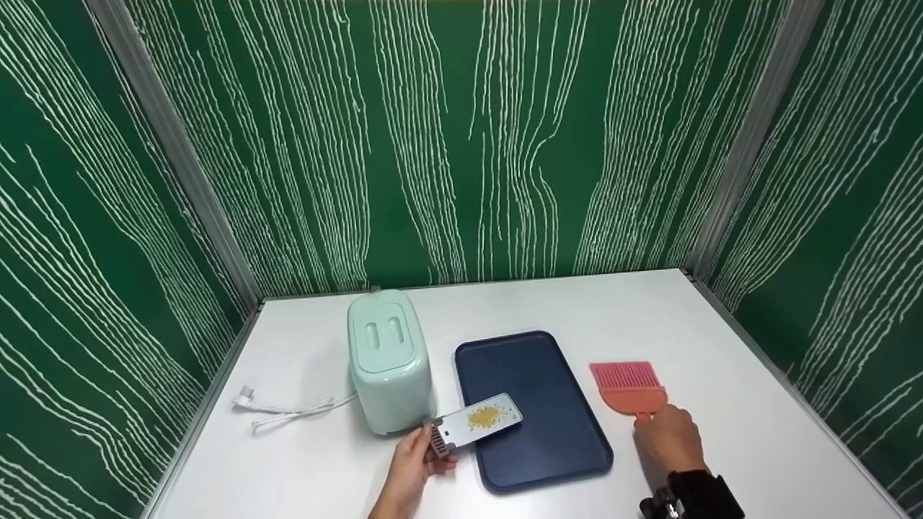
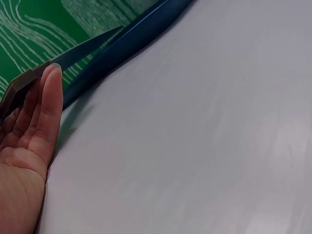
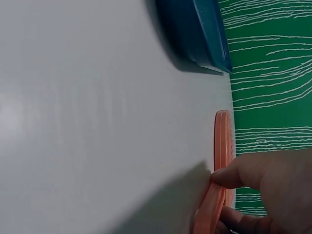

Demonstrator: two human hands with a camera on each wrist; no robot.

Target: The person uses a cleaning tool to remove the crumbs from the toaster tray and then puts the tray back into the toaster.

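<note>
My left hand (image 1: 409, 467) grips the grey end of a flat crumb tray (image 1: 454, 432), fingers and thumb around it. Yellow crumbs (image 1: 484, 417) lie on the crumb tray, which reaches over the left side of a dark blue serving tray (image 1: 551, 440). In the left wrist view the crumb tray (image 2: 80, 51) appears edge-on above the serving tray's rim. A mint-green toaster (image 1: 395, 393) stands just left of it, its lid on top. On the right, my right hand (image 1: 670, 436) pinches the handle of an orange brush (image 1: 633, 398) with pink bristles, lying on the table.
A white power cord (image 1: 303, 411) trails left from the toaster across the white table (image 1: 303, 476). Green walls (image 1: 461, 144) with white wavy lines close off the back and both sides. A dark band with a small camera (image 1: 667, 501) sits on my right wrist.
</note>
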